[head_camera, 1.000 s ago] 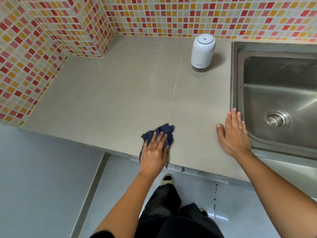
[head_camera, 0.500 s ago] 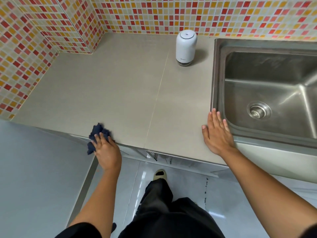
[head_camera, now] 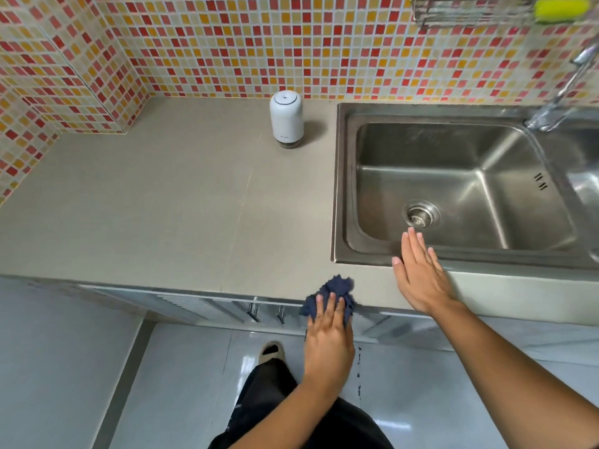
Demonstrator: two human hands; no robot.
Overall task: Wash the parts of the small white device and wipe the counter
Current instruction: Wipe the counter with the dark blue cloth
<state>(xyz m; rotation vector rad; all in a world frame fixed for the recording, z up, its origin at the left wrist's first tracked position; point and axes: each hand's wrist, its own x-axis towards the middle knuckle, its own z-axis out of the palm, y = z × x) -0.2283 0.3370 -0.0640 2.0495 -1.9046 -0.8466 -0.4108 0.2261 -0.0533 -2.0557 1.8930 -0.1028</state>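
The small white device [head_camera: 286, 119] stands upright at the back of the grey counter [head_camera: 162, 205], just left of the steel sink [head_camera: 453, 186]. My left hand [head_camera: 329, 335] presses a crumpled dark blue cloth [head_camera: 334, 291] onto the counter's front edge. My right hand [head_camera: 419, 275] lies flat with fingers together on the counter's front strip, fingertips over the sink's near rim, and it holds nothing.
A tap [head_camera: 564, 92] rises at the sink's back right. A wire rack [head_camera: 470, 9] with a yellow sponge [head_camera: 560, 8] hangs on the mosaic tiled wall. Cabinet doors with handles [head_camera: 265, 312] sit below the counter. My foot [head_camera: 270, 351] is on the glossy floor.
My left hand has swept the cloth from the counter's front left edge rightwards, to just left of my right hand. The right hand stayed near the sink's front corner.
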